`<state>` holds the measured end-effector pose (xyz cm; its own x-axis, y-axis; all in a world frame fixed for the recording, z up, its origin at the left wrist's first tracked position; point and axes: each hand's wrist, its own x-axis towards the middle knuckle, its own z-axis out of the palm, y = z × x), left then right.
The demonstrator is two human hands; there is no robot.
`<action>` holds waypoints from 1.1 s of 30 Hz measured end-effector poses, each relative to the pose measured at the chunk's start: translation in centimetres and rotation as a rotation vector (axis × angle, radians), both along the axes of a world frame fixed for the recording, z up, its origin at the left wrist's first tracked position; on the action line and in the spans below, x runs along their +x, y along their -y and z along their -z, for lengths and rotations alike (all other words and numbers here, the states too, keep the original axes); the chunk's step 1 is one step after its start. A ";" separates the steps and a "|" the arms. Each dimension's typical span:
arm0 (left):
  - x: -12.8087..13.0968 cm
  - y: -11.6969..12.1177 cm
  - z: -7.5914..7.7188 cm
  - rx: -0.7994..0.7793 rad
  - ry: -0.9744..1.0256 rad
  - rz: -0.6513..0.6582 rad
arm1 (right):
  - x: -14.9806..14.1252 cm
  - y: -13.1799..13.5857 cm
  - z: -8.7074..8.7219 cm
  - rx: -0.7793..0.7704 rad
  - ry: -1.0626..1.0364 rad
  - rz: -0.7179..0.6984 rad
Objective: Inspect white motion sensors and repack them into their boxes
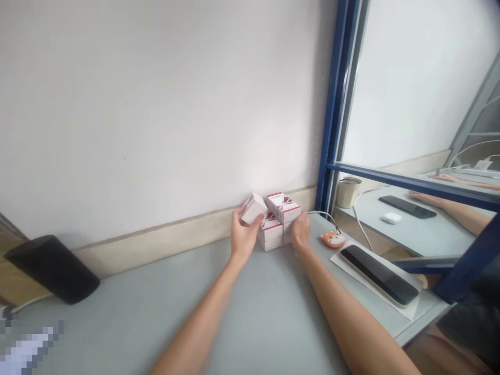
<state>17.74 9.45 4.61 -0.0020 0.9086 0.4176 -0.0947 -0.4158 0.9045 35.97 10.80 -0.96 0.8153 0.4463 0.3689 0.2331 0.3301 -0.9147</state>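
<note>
My left hand (242,237) grips a small white box (253,207), thumb in front and fingers behind, and holds it tilted at the left of a small stack. Beneath and beside it, a white box with red markings (272,235) rests on the table, with another like it to its right. On top of these lies a white-and-red box (284,207), set at the right. My right hand (300,230) is curled against the right side of the stack, touching the lower right box. Its fingertips are partly hidden behind the boxes.
A black cylindrical speaker (54,268) stands at the left. On the right lie an orange fox-shaped item (333,239) and a dark phone (378,273) on a white sheet. A blue metal frame (332,104) and a wall (156,104) border the grey table (156,307).
</note>
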 end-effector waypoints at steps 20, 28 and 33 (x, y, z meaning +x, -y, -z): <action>-19.2 6.9 3.7 -0.577 0.165 0.319 | -19.2 10.2 -0.7 -0.039 0.119 -1.010; -22.2 6.6 5.8 0.114 -0.480 -0.165 | -17.6 11.0 -0.8 -0.032 0.639 -0.888; -20.9 9.7 4.2 0.400 -0.708 0.061 | -17.7 12.6 -1.7 0.004 0.889 -0.990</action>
